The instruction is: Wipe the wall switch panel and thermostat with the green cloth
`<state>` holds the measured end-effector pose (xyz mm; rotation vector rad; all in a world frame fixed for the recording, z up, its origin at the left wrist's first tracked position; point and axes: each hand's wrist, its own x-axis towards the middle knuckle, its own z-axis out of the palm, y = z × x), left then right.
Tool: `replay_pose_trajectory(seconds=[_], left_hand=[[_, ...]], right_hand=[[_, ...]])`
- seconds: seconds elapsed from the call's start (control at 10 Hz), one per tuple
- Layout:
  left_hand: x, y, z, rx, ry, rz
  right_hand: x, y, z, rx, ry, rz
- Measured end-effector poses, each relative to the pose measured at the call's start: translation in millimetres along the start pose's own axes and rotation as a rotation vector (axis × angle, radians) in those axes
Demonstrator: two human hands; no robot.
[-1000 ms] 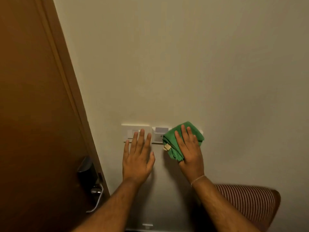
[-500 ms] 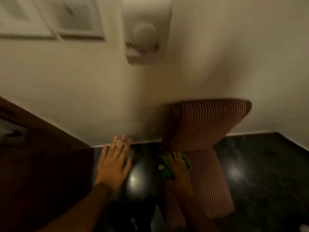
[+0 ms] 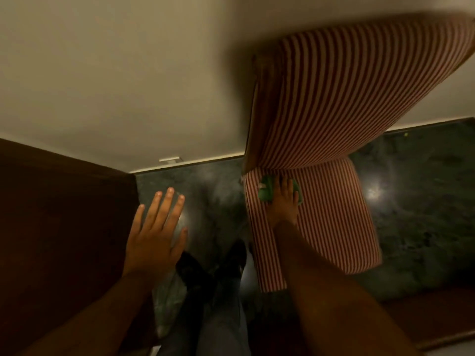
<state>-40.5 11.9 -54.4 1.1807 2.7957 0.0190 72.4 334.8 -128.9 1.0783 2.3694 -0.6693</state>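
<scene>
The view points steeply down at the floor, so the wall switch panel and thermostat are out of sight. My right hand (image 3: 282, 201) lies flat on the green cloth (image 3: 266, 192), pressing it onto the seat of a red-and-white striped chair (image 3: 334, 214), close to the chair's backrest. The cloth is bunched and mostly hidden under my fingers. My left hand (image 3: 156, 232) hovers in the air with its fingers spread, holding nothing, over the dark floor beside the door.
A brown wooden door (image 3: 59, 214) fills the left. The striped chair's backrest (image 3: 347, 86) leans against the cream wall (image 3: 128, 73). The dark glossy stone floor (image 3: 424, 201) spreads below. My legs and dark shoes (image 3: 231, 260) stand between door and chair.
The view swung from the wall panel down to the floor. My right hand carried the green cloth from the wall down onto the chair seat. My left hand came off the wall.
</scene>
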Motion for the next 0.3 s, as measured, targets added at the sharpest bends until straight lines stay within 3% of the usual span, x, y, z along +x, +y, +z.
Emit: replay_pose_trajectory(seconds=[0.1,0.3], left_hand=[[2.7,-0.1,-0.9,0.003,-0.007,-0.015],[7.0,3.7,-45.3,0.008,0.023,-0.07]], right_hand=[[0.1,2.2,5.3,-0.108,-0.092,-0.014],[-37.3,-21.9,-34.0,-0.18,0.023,-0.169]])
